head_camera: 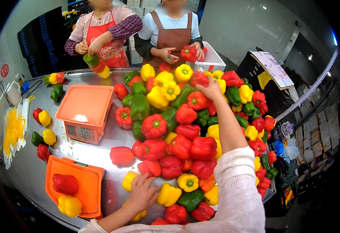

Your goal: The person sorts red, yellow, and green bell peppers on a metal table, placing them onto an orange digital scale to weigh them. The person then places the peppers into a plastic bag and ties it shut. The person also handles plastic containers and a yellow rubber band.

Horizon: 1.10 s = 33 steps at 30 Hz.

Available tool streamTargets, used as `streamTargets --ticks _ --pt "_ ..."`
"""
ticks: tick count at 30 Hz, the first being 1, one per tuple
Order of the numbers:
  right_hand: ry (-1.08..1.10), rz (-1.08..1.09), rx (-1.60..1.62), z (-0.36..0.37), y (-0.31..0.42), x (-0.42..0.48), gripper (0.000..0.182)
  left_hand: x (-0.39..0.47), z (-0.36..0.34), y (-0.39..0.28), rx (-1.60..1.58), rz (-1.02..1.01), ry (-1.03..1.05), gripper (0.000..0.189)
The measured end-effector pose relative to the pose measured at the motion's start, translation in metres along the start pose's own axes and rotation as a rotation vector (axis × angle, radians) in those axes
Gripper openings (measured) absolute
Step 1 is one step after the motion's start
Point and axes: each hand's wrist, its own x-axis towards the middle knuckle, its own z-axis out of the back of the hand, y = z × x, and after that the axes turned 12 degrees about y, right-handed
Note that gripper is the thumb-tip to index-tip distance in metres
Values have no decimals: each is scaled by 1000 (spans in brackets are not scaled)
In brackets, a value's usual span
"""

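Observation:
A large heap of red, yellow and green bell peppers lies on the steel table (31,163) before me. My left hand (143,190) is low over the near edge of the heap, fingers apart, beside a yellow bell pepper (169,194) and partly over another yellow one (129,180). My right hand (211,89) reaches to the far side, its fingers at a red bell pepper (199,78); whether they grip it I cannot tell. On the pan of the nearer orange scale (85,186) sit a red bell pepper (65,184) and a yellow one (70,205).
Another orange scale (84,104) stands farther back. Across the table, one person holds a stacked green, red and yellow pepper set (97,66); another holds a red pepper (188,53) beside a white foam box (212,56). Yellow ties (13,128) lie at left.

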Motion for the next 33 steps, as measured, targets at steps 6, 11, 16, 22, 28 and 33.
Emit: streamTargets --ticks 6,11,16,22,28,33 --pt "43 -35 -139 -9 -25 22 75 4 1 -1 -36 -1 -1 27" --pt "223 2 228 8 -40 -8 52 7 -1 -2 -32 -7 -40 26" --pt "148 376 -157 -2 -19 -83 48 6 0 -3 6 -19 -39 32" --pt "167 484 -223 -2 -4 -179 45 7 4 -2 -215 76 -250 64" --pt "140 358 109 28 -49 -230 46 59 51 58 -436 364 -675 71" --pt "103 254 40 53 -83 -267 45 111 40 80 -313 506 -404 73"
